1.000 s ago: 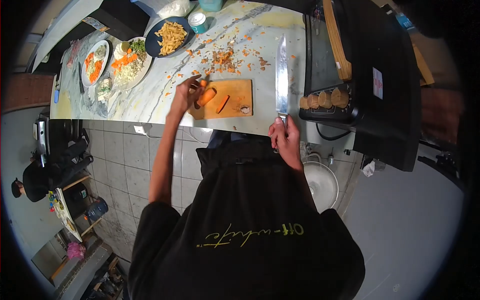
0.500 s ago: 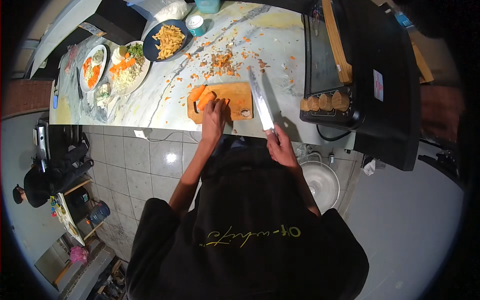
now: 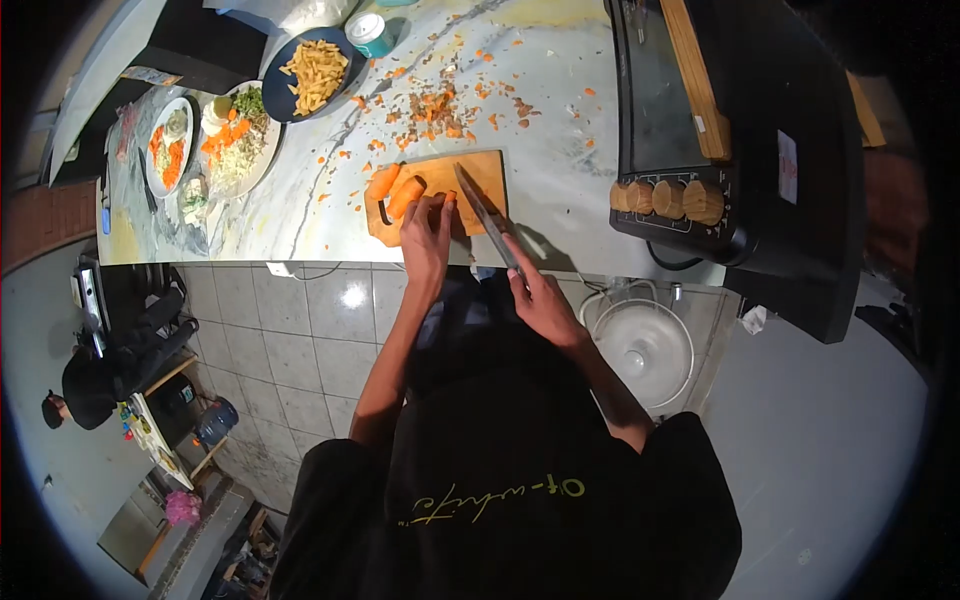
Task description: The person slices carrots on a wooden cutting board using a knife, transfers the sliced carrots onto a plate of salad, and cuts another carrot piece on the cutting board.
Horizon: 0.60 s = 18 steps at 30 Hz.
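Note:
My left hand [image 3: 428, 235] pinches a small carrot piece [image 3: 450, 198] against the wooden cutting board [image 3: 484, 178]. Two larger carrot pieces lie on the board's left side, one [image 3: 405, 196] just beyond my fingers and another [image 3: 382, 181] near the edge. In my right hand [image 3: 540, 295] is the handle of a large knife [image 3: 487, 214]. Its blade slants up and left over the right part of the board, beside the carrot piece. Orange and brown scraps [image 3: 435, 112] are scattered on the counter behind the board.
A dark bowl of cut yellow pieces [image 3: 277, 95], two plates of chopped vegetables [image 3: 262, 165] [image 3: 157, 183] and a teal-and-white tub [image 3: 370, 36] stand at the back left. On the right is a black oven [image 3: 670, 235] with wooden knobs. Another person [image 3: 90, 388] is at far left.
My left hand has come from the board's left side onto the small carrot piece, leaving a carrot at the edge. The knife has swung from right of the board to over it.

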Each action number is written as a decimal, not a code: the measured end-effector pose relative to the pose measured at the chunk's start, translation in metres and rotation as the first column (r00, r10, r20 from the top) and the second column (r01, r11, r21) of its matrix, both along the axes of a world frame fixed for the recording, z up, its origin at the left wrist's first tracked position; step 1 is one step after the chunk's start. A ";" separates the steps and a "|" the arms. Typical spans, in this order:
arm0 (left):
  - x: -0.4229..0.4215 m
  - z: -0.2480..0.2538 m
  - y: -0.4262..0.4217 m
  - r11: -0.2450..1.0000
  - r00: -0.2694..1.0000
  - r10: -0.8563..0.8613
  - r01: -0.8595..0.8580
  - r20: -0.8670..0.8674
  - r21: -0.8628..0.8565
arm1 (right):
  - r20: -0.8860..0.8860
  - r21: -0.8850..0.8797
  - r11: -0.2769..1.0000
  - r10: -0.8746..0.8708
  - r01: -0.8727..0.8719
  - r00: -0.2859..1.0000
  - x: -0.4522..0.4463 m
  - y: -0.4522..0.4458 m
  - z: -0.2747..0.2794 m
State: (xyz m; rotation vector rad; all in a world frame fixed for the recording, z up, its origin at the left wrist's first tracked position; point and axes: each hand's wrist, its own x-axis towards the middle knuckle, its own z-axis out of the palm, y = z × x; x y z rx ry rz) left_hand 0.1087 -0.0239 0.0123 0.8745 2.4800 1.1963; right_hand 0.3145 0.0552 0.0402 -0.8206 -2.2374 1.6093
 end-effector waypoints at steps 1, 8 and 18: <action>0.001 0.000 -0.002 0.999 0.999 0.028 -0.028 0.021 -0.022 | 0.072 -0.073 0.997 0.028 -0.023 0.997 -0.001 -0.004 0.002; -0.001 0.000 0.005 0.998 0.994 0.065 -0.064 0.083 -0.005 | 0.218 -0.233 0.972 0.022 0.030 0.976 -0.007 -0.014 0.004; 0.003 0.009 0.011 0.989 0.988 0.108 -0.096 0.108 -0.114 | -0.061 -0.121 0.993 -0.015 0.007 0.998 -0.009 -0.031 -0.013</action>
